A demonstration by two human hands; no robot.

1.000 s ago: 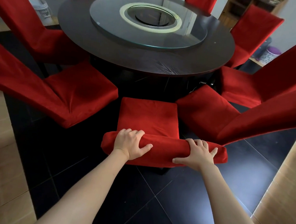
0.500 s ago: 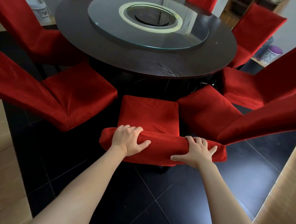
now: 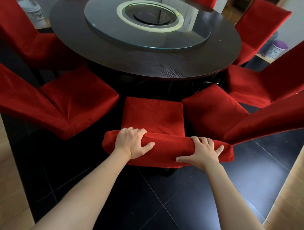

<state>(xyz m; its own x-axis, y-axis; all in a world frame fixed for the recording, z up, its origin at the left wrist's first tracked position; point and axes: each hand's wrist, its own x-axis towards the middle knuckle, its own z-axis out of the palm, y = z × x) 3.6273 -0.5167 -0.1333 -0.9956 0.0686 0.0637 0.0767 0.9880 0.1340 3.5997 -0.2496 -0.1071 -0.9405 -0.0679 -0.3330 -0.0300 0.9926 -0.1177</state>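
A dining room with a black tiled floor [image 3: 142,199], where a round dark surface [image 3: 150,65] carrying a glass turntable [image 3: 106,32] is ringed by chairs in red fabric covers. The red chair [image 3: 153,113] nearest the viewer is the one in hand. Its seat lies just beyond the fingers and points toward the surface, with its front edge near the rim. The padded backrest top [image 3: 170,148] runs left to right across the view, and both hands grip it. The left hand [image 3: 130,143] holds the left part, fingers [image 3: 135,130] curled over the far side and thumb on the near face. The right hand [image 3: 203,153] holds the right part the same way, fingers [image 3: 202,140] hooked over and thumb spread wide. Neither hand is nearer than the other. Neighbouring chairs [image 3: 68,106] flank the seat closely to either side of the fingers, so any push or pull would probably need to run straight along the seat, toward or away from the surface.
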